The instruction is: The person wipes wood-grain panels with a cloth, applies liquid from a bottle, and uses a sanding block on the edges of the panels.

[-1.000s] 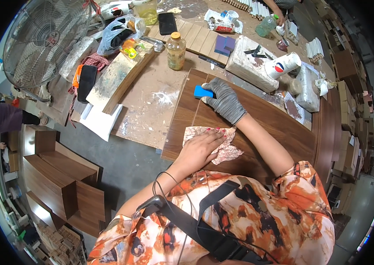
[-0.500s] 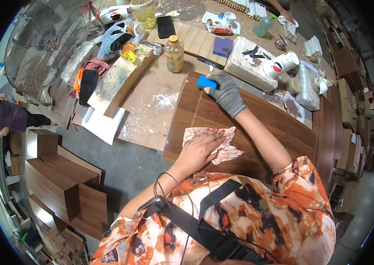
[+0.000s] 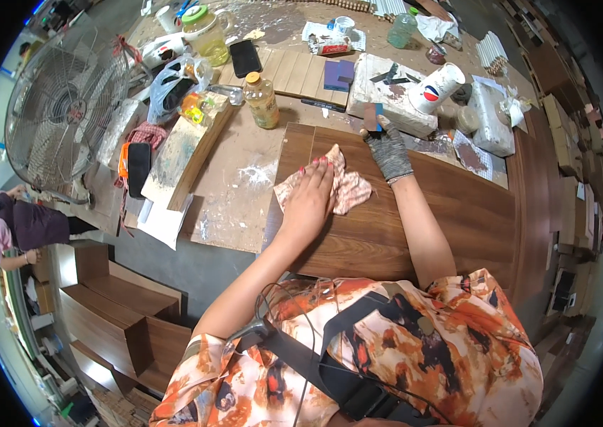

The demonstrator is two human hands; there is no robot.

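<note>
My bare left hand (image 3: 308,199) presses a crumpled, pale patterned cloth (image 3: 350,192) onto a dark brown wood-grain panel (image 3: 358,245). Its fingers lie close together over the cloth, keeping hold of it near the panel's left end. My right hand (image 3: 390,155), in a grey fingerless-looking glove, is closed on a small block (image 3: 371,118) with a brownish face and a blue side. It holds the block up at the panel's far edge. Part of the grip is hidden behind the glove.
Past the panel stand a white-stained block (image 3: 387,89) and a white paper cup (image 3: 438,89). A yellow-capped bottle (image 3: 261,103), a black phone (image 3: 245,58) and a wooden beam (image 3: 191,153) are to the left. A caged fan (image 3: 66,107) and another person (image 3: 31,220) are farther left.
My left hand has slid the cloth away from me across the panel. My right hand has shifted slightly right and turned the block, so its brownish face shows.
</note>
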